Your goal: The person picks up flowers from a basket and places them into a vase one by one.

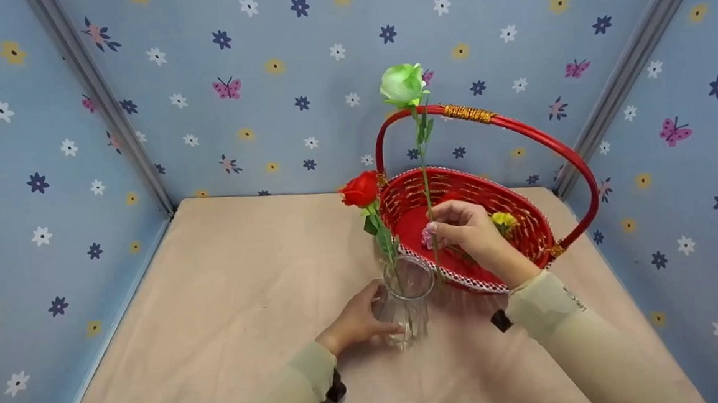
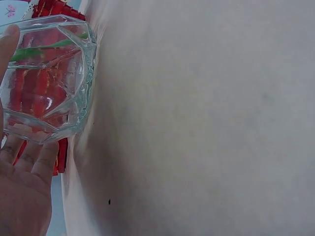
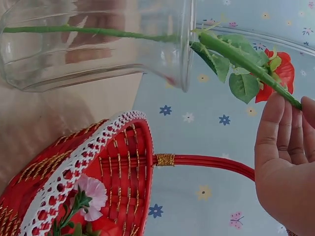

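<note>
The left hand [image 1: 360,317] has its grip around the vase [image 1: 414,323], which is upright near the basket [image 1: 407,223] on the desk [image 1: 234,296]; the red rose [image 1: 360,189] leans out of it, stem inside. The right hand [image 1: 469,226] holds the green rose [image 1: 402,87] in a narrow grip on the stem, bloom up, lower end near the vase's mouth; the pink flower [image 1: 428,236] and yellow flower [image 1: 503,220] lie in the basket.

Pale blue wall panels [image 1: 320,82], printed with white, navy and yellow flowers [image 1: 248,6] and pink butterflies [image 1: 227,88], stand along the back and both sides, with grey posts [image 1: 105,105] at the corners. A softly creased beige cloth [image 1: 214,285] lies between them, bearing a tiny dark mark [image 2: 109,201], perhaps a speck
</note>
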Demonstrator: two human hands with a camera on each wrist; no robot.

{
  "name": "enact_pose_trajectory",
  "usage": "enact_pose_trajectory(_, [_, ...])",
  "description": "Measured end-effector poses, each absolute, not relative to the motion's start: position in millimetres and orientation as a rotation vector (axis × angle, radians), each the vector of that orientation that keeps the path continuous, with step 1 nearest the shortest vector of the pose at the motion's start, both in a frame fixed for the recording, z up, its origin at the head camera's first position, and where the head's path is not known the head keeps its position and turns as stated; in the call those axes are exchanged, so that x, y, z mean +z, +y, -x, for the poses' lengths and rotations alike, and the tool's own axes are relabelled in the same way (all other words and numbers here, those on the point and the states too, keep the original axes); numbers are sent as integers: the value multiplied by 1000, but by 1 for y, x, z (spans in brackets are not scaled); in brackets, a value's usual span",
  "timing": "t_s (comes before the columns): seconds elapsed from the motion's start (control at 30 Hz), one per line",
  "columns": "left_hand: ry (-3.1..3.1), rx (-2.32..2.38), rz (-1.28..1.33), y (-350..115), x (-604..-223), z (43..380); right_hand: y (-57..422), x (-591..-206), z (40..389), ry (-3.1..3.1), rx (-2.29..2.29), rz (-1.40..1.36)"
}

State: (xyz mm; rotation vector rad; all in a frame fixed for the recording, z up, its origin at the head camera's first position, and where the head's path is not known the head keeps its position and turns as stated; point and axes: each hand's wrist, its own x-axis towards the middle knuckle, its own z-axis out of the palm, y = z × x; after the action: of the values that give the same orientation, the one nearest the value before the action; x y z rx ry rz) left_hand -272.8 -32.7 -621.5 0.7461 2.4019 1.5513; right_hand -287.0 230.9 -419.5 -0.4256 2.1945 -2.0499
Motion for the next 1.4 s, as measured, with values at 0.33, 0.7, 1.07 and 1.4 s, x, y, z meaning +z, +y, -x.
enact_pose_trajectory(0.33, [2422, 1526, -758, -33, -621, 273, 213, -419, 292, 2182, -2083, 432])
enact_pose_trajectory(0.7, [2402, 1534, -738, -33, -620, 273, 213, -438, 290, 2239, -1955, 464])
enact_pose_trajectory(1.07, [2415, 1495, -696, -32, -620, 273, 208, -454, 287, 2307, -1863, 560])
enact_pose_trajectory(1.4, [2405, 1460, -620, -32, -618, 272, 206, -459, 287, 2382, -1805, 672])
